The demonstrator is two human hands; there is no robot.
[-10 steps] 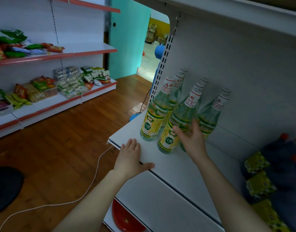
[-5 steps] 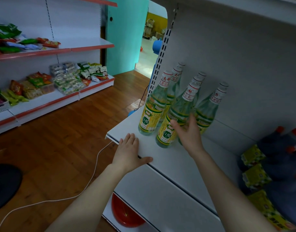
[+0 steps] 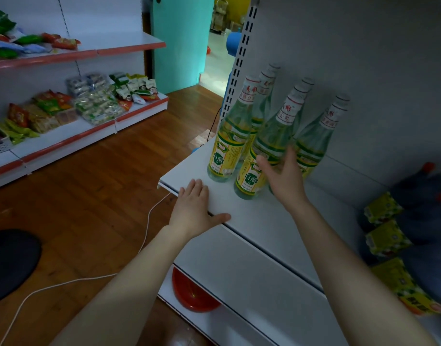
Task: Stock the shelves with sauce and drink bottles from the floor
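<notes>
Several clear glass bottles [image 3: 229, 143] with yellow-green labels and white caps stand grouped at the left end of a white shelf [image 3: 259, 221]. My right hand [image 3: 281, 178] wraps the lower body of the rightmost bottle [image 3: 314, 143], thumb touching the front bottle [image 3: 249, 176] beside it. That bottle's base is hidden behind my hand. Palm down, my left hand [image 3: 194, 208] rests flat on the shelf's front edge with fingers apart, holding nothing.
Dark bottles with red caps and yellow-green labels [image 3: 419, 221] lie at the shelf's right end. A red bowl [image 3: 192, 293] sits on the lower shelf. A white cable [image 3: 144, 236] runs across the wooden floor. Snack shelves [image 3: 64, 141] line the far left; a dark round object [image 3: 9, 263] lies on the floor.
Both hands hold nearly the same places; the right hand stays on the bottle. The view has shifted slightly closer to the shelf.
</notes>
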